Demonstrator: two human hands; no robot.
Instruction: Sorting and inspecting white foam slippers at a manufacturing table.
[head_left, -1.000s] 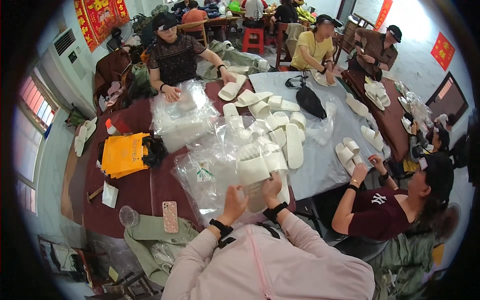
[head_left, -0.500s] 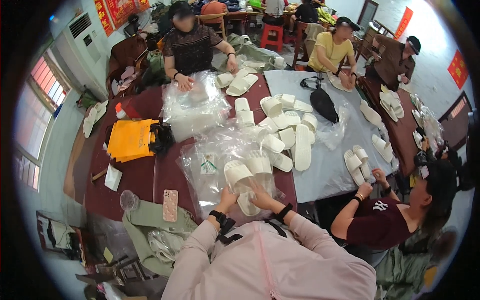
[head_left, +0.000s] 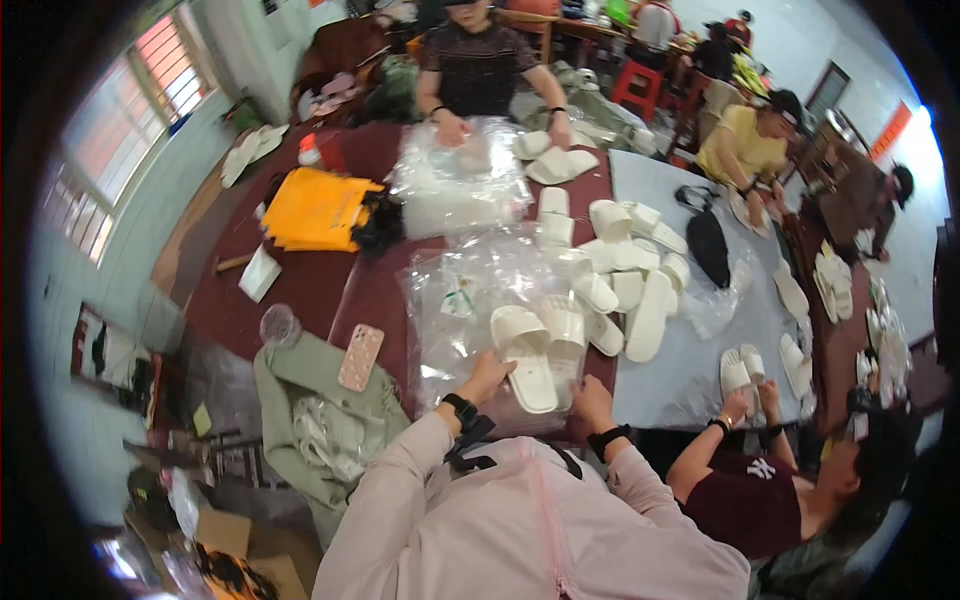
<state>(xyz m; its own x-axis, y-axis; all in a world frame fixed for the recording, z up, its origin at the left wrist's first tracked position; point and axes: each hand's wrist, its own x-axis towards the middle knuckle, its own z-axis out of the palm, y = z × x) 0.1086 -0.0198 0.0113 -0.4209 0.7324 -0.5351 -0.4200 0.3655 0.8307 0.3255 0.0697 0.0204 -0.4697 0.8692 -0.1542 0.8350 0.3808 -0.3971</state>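
Observation:
On a pile of clear plastic bags (head_left: 440, 330) in front of me lie two white slippers. The left slipper (head_left: 535, 385) has its ridged strap away from me and its bare sole toward me. Its mate (head_left: 563, 335) sits close on its right, seemingly under shiny film. My left hand (head_left: 485, 378) is closed at the left slipper's left edge; what its fingers grip is hidden. My right hand (head_left: 593, 402), also closed, pinches the film at the right edge of the bags, apart from the slippers.
Loose white slippers (head_left: 645, 310) crowd the right, on a grey sheet (head_left: 640, 385). Left are a phone (head_left: 361, 357), a plastic cup (head_left: 280, 325) and orange bags (head_left: 315, 210). Co-workers sit across and at right; one at right handles slippers (head_left: 740, 370).
My right hand has left the slippers and moved right to the bag's edge. My left hand stays by the left slipper. The whole view has shifted and tilted.

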